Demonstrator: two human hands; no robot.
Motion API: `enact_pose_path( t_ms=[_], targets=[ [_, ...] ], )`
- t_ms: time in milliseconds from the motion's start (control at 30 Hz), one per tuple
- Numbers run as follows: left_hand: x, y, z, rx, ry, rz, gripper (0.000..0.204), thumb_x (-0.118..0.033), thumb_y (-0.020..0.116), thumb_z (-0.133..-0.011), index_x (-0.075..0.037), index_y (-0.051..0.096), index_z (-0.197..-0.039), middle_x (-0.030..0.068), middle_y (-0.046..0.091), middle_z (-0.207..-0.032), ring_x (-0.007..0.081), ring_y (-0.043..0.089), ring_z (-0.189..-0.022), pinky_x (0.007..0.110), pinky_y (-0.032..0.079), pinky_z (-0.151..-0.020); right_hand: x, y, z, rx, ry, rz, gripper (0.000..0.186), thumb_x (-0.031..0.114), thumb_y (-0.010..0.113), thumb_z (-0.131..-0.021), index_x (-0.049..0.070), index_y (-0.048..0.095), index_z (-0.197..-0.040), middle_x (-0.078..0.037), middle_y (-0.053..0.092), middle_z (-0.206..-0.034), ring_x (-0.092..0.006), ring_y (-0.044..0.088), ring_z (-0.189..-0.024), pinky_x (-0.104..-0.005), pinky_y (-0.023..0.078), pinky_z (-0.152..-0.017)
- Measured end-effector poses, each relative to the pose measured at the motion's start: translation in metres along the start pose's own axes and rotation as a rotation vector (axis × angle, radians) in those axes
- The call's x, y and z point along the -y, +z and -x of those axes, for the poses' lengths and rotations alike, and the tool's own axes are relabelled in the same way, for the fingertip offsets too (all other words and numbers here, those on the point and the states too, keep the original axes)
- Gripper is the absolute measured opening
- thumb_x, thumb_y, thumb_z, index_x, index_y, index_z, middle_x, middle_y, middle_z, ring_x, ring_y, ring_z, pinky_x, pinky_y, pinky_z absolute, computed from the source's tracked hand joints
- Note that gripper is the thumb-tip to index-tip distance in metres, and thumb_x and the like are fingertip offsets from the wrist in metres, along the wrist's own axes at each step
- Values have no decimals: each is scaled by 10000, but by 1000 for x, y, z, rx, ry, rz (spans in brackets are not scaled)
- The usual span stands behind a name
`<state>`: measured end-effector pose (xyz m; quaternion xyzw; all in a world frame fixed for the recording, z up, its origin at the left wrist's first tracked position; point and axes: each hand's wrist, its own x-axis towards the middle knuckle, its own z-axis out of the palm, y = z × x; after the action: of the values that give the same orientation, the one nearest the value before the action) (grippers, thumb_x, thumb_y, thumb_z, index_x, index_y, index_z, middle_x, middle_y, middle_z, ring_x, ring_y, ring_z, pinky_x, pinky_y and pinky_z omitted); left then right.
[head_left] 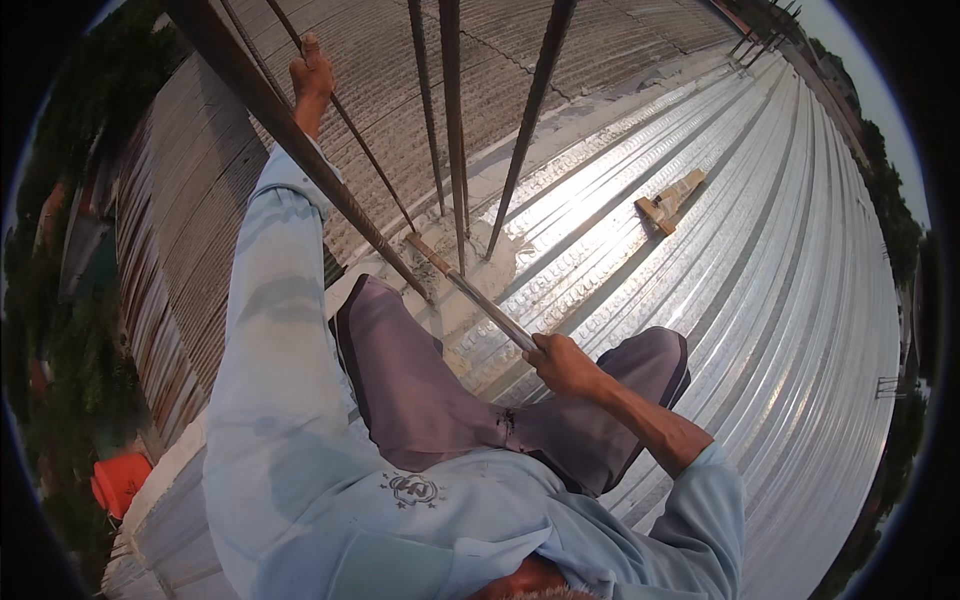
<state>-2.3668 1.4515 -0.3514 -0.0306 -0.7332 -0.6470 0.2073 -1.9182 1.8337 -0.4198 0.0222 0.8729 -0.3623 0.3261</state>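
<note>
Right hand (565,366) clasped round my metal bar (490,309), whose long axis slants forward-left toward the thin rod's (373,166) foot; left hand (312,75), farther from the bar, grips that rod higher up.

The left hand (311,76) grips a thin rod (362,147). The right hand (565,364) holds a metal bar (490,308) above ribbed roofing (775,275).

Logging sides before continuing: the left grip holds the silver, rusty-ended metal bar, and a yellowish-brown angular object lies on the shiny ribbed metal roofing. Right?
Wrong side: the head view shows the right grip holding the silver, rusty-ended metal bar. The yellowish-brown angular object does lie on the ribbed roofing.
</note>
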Motion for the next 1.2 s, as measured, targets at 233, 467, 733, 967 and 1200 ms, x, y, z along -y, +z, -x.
enact_pose_path(
  t_ms=[233, 467, 733, 967, 1200],
  targets=[
    [-4, 4, 21, 127, 164, 115, 588, -681, 472, -975, -179, 414, -675, -39, 390, -569, 96, 365, -482, 312, 357, -451, -26, 38, 24, -421, -77, -382, 370, 121, 698, -899, -71, 648, -1211, -199, 721, -970, -214, 685, -894, -336, 527, -796],
    [13, 7, 14, 41, 63, -15, 552, -654, 474, -984, -150, 451, -759, -8, 434, -606, 130, 412, -511, 343, 391, -496, -42, 70, 2, -966, -583, -307, 185, 39, 757, -819, -29, 678, -972, -135, 718, -884, -221, 708, -787, -318, 556, -692],
    [30, 3, -12, -19, -78, -115, 526, -623, 476, -994, -116, 494, -855, 27, 484, -648, 169, 466, -544, 378, 429, -546, -28, 66, -14, -1076, -913, -258, 219, 19, 772, -806, -18, 661, -992, -135, 703, -813, -234, 659, -597, -302, 518, -555],
    [39, 4, -37, -25, -143, -132, 515, -595, 478, -1003, -87, 531, -939, 57, 527, -686, 203, 513, -572, 408, 463, -591, -12, 60, -8, -966, -859, -383, 192, 3, 776, -815, -25, 683, -982, -133, 687, -734, -235, 666, -578, -293, 511, -554],
    [44, -1, -67, -52, -207, -127, 519, -568, 480, -1011, -57, 568, -1023, 87, 571, -723, 238, 560, -601, 439, 497, -635, 34, 34, -20, -1052, -944, -354, 289, 6, 805, -793, -14, 701, -1062, -160, 711, -770, -254, 672, -575, -321, 515, -554]
  ],
)
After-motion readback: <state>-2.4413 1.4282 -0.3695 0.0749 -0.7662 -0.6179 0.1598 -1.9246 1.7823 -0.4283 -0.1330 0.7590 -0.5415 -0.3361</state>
